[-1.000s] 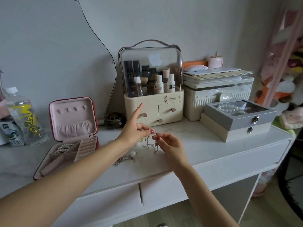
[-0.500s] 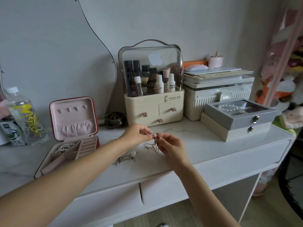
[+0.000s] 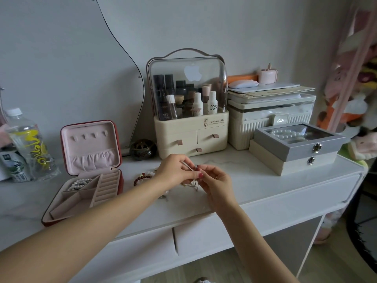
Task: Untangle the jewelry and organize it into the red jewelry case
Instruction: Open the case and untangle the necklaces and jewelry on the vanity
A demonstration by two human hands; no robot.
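Hands, left [image 3: 173,172] and right [image 3: 214,180], are pinching what is probably a thin tangled chain [image 3: 192,183] between them above the bench [image 3: 255,180], risking tighter knots if pulled apart, red jewelry case [image 3: 89,170] lying open leftward.

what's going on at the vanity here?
A person is untangling jewelry over the white vanity top. Both the left hand and right hand pinch a thin tangled chain between them. The red jewelry case sits open to the left, pearls already inside. A beaded bracelet lies loose beside it.
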